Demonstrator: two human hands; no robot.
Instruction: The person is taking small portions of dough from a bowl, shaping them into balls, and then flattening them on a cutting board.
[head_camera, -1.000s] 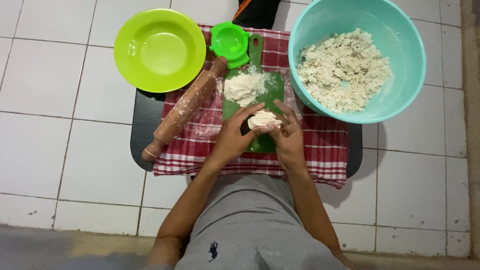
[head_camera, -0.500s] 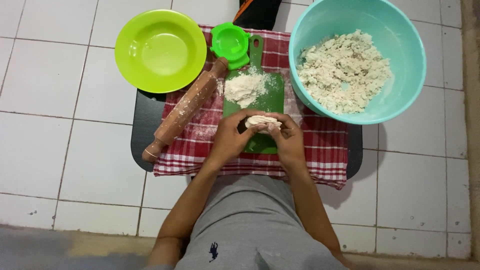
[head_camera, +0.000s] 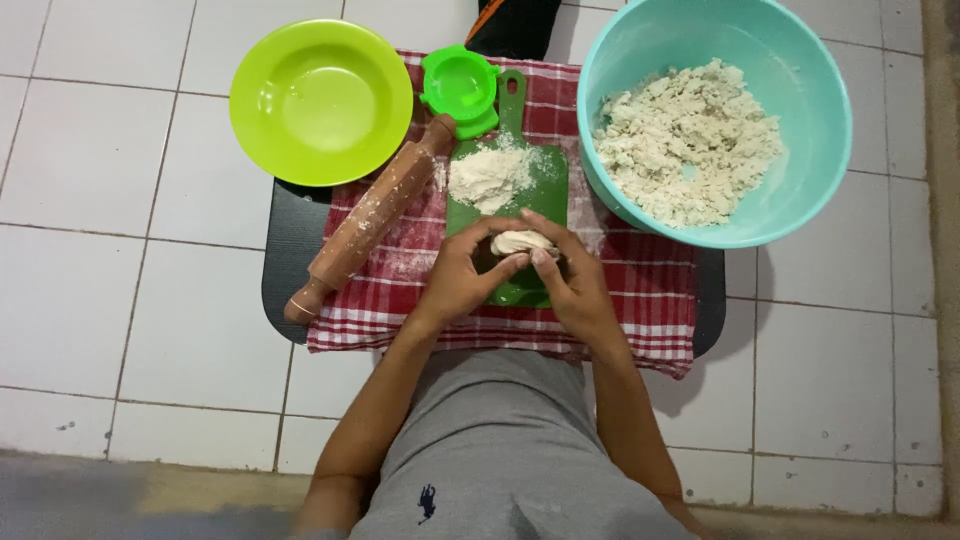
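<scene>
Home cooking spot on a white tiled floor. Around the checked cloth: wooden rolling pin, green cutting board with flour, teal bowl of crumbly dough beside it.

A small lump of pale dough, off-white and smooth, sits pinched between the fingertips of both hands, only its top showing. It is held over the near half of the green cutting board, which lies lengthwise on the red checked cloth, midway between that cloth's left and right edges.
</scene>
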